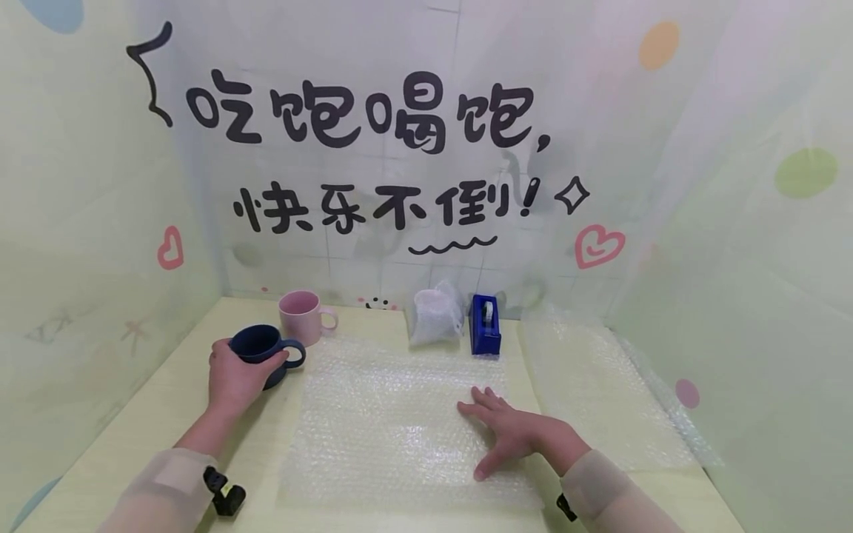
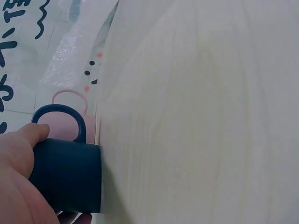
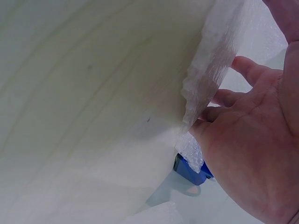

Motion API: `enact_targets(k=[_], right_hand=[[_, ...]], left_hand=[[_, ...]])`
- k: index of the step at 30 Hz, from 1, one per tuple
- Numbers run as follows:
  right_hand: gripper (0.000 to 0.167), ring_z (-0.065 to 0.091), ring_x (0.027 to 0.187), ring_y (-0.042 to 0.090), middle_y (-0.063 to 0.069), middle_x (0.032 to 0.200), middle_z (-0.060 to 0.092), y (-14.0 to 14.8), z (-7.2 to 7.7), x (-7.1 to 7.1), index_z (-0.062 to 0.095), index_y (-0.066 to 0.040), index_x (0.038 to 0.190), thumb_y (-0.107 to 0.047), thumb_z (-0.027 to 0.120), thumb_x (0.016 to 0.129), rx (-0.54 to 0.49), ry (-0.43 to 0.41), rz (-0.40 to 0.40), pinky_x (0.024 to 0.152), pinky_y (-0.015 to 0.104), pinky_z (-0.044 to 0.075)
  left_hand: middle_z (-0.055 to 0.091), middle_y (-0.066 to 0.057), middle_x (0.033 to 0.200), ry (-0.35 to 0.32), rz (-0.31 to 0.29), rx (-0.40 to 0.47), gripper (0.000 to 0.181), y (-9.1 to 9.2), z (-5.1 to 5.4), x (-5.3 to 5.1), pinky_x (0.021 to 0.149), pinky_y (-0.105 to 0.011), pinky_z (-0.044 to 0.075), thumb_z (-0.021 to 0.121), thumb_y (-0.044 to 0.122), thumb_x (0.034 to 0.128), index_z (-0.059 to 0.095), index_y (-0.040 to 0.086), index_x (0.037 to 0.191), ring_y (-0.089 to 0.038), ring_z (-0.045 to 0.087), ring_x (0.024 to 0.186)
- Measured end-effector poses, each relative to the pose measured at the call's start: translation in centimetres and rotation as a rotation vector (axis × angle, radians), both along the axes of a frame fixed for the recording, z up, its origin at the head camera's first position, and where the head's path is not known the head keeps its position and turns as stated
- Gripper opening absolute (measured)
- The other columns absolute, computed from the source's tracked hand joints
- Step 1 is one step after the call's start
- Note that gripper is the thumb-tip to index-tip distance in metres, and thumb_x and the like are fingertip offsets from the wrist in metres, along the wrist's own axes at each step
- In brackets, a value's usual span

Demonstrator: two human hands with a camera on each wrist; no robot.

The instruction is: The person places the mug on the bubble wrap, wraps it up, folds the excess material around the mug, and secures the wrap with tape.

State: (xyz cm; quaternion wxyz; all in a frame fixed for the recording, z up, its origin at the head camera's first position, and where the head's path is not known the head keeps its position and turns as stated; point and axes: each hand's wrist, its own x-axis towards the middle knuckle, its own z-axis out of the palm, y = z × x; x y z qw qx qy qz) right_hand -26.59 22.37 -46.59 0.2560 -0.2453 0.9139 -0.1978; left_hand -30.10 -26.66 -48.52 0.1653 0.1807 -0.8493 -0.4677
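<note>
My left hand [image 1: 236, 381] grips a dark blue mug [image 2: 67, 175] at the left of the table, with the thumb near its handle. In the head view the mug's handle points right; whether its base touches the table I cannot tell. A sheet of bubble wrap [image 1: 386, 437] lies flat in the middle of the table. Over its right edge my right hand [image 1: 509, 429] is spread, fingers apart, the fingertips touching the sheet. From the right wrist view, the hand [image 3: 252, 126] lies against the bubble wrap's edge and holds nothing.
Behind the blue mug stands a pink mug [image 1: 298, 322]. A white bubble-wrapped bundle [image 1: 436, 317] and a blue tape dispenser [image 1: 485, 340] stand at the back. More bubble wrap [image 1: 600, 400] lies along the right side. Printed curtains [image 1: 400, 170] enclose the table.
</note>
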Motion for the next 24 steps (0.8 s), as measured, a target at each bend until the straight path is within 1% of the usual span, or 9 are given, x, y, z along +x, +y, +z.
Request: enact_targets(k=[5, 8, 10, 13, 16, 19, 20, 22, 24], right_hand=[[0.118, -0.002, 0.171, 0.047, 0.020, 0.185, 0.005, -0.1, 0.0, 0.0, 0.032, -0.019, 0.174, -0.041, 0.098, 0.080, -0.002, 0.002, 0.002, 0.133, 0.076, 0.014], [0.117, -0.001, 0.171, 0.047, 0.020, 0.185, 0.005, -0.1, -0.1, 0.1, 0.031, -0.019, 0.174, -0.041, 0.098, 0.080, 0.004, 0.002, 0.000, 0.133, 0.076, 0.014], [0.117, -0.001, 0.172, 0.046, 0.019, 0.185, 0.005, -0.2, -0.1, 0.1, 0.032, -0.020, 0.174, -0.042, 0.098, 0.080, 0.009, 0.003, -0.004, 0.133, 0.076, 0.014], [0.117, 0.000, 0.172, 0.046, 0.018, 0.185, 0.006, -0.2, -0.1, 0.0, 0.032, -0.020, 0.174, -0.042, 0.098, 0.080, 0.014, 0.005, -0.007, 0.133, 0.075, 0.015], [0.116, 0.000, 0.172, 0.045, 0.018, 0.185, 0.006, -0.2, 0.0, 0.0, 0.032, -0.020, 0.174, -0.042, 0.098, 0.081, 0.012, 0.003, -0.010, 0.133, 0.075, 0.015], [0.117, -0.001, 0.172, 0.046, 0.018, 0.185, 0.006, -0.2, 0.1, 0.1, 0.032, -0.021, 0.174, -0.041, 0.098, 0.080, 0.010, 0.002, -0.012, 0.133, 0.075, 0.015], [0.117, -0.001, 0.172, 0.045, 0.018, 0.186, 0.005, -0.2, 0.1, 0.1, 0.032, -0.021, 0.174, -0.041, 0.098, 0.080, 0.010, 0.000, -0.015, 0.133, 0.076, 0.015], [0.116, -0.001, 0.172, 0.045, 0.017, 0.186, 0.005, -0.1, 0.0, 0.1, 0.032, -0.022, 0.174, -0.041, 0.098, 0.080, 0.009, -0.004, -0.020, 0.133, 0.076, 0.015], [0.116, -0.002, 0.172, 0.045, 0.017, 0.186, 0.006, -0.1, 0.1, 0.1, 0.032, -0.022, 0.174, -0.041, 0.098, 0.080, 0.008, -0.007, -0.022, 0.133, 0.076, 0.015]], left_hand=[[0.044, -0.042, 0.150, 0.000, -0.004, -0.006, 0.103, -0.1, 0.2, 0.0, 0.121, -0.067, 0.041, 0.091, 0.036, 0.0866, 0.031, -0.017, 0.151, -0.057, 0.046, 0.140], [0.045, -0.041, 0.150, 0.018, -0.043, -0.014, 0.101, 0.0, 0.9, 0.2, 0.120, -0.068, 0.041, 0.092, 0.033, 0.0867, 0.033, -0.017, 0.152, -0.056, 0.046, 0.141], [0.047, -0.040, 0.151, 0.047, -0.080, -0.017, 0.099, 0.1, 1.6, 0.1, 0.119, -0.068, 0.041, 0.093, 0.031, 0.0866, 0.035, -0.016, 0.152, -0.055, 0.047, 0.142], [0.050, -0.038, 0.152, 0.109, -0.138, -0.012, 0.096, 0.6, 3.2, 0.0, 0.119, -0.068, 0.042, 0.095, 0.027, 0.0861, 0.038, -0.014, 0.152, -0.053, 0.048, 0.144], [0.052, -0.036, 0.153, 0.175, -0.184, -0.021, 0.094, 1.7, 5.2, -0.2, 0.120, -0.067, 0.041, 0.097, 0.025, 0.0837, 0.043, -0.012, 0.151, -0.051, 0.049, 0.145], [0.048, -0.035, 0.153, 0.192, -0.248, -0.056, 0.092, 3.5, 7.2, -0.2, 0.116, -0.068, 0.042, 0.097, 0.026, 0.0831, 0.046, -0.008, 0.151, -0.050, 0.042, 0.144], [0.047, -0.034, 0.152, 0.196, -0.282, -0.072, 0.090, 4.2, 7.8, -0.3, 0.115, -0.067, 0.041, 0.097, 0.025, 0.0829, 0.048, -0.007, 0.151, -0.049, 0.041, 0.143], [0.054, -0.032, 0.146, 0.208, -0.372, -0.096, 0.082, 5.7, 8.9, -0.5, 0.111, -0.064, 0.042, 0.098, 0.024, 0.0820, 0.056, -0.005, 0.146, -0.046, 0.045, 0.138], [0.061, -0.028, 0.142, 0.204, -0.476, -0.113, 0.076, 7.4, 9.6, -0.7, 0.110, -0.061, 0.045, 0.098, 0.023, 0.0822, 0.060, -0.004, 0.143, -0.043, 0.052, 0.133]])
